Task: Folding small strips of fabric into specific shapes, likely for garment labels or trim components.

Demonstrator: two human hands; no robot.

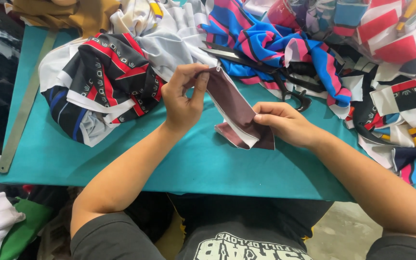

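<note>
A maroon fabric strip (234, 108) with white backing lies over a teal table (169, 163), beside black-red-white patterned cloth (107, 77).

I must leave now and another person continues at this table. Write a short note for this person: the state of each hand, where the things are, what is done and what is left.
Left hand: pinches the upper end of the maroon cloth strip between thumb and fingers.
Right hand: grips the lower end of the same strip, just above the teal table.
Things: black scissors lie behind the strip, partly on the blue and pink fabric. A black, red and white fabric pile lies to the left; a metal ruler lies along the left edge.
Done: strip picked up and stretched between both hands.
Left: the scissors are untouched; the piles remain unsorted.
</note>
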